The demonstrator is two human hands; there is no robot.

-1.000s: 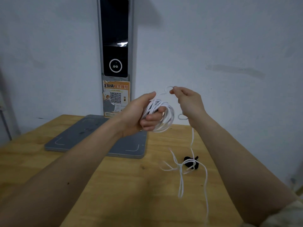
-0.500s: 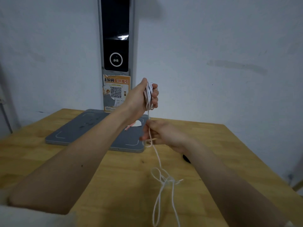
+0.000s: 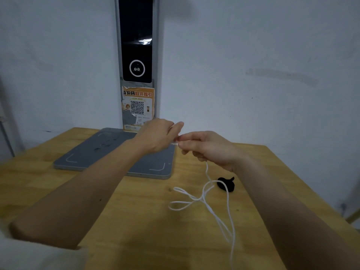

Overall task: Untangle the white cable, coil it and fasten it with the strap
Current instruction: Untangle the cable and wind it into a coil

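Hands meet at mid-frame above the bench (image 3: pixel 58 191): left hand (image 3: pixel 155 136) curled around the white cable (image 3: pixel 204 195), right hand (image 3: pixel 208 147) pinching it just beside; below them cable hangs in tangled loops onto the wood, crossing the black strap (image 3: pixel 227 184) right of centre

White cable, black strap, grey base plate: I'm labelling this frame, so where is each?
white cable (image 3: pixel 202 197): head view, tangled loops on the table.
black strap (image 3: pixel 226 185): head view, its middle.
grey base plate (image 3: pixel 109 151): head view, bare top.
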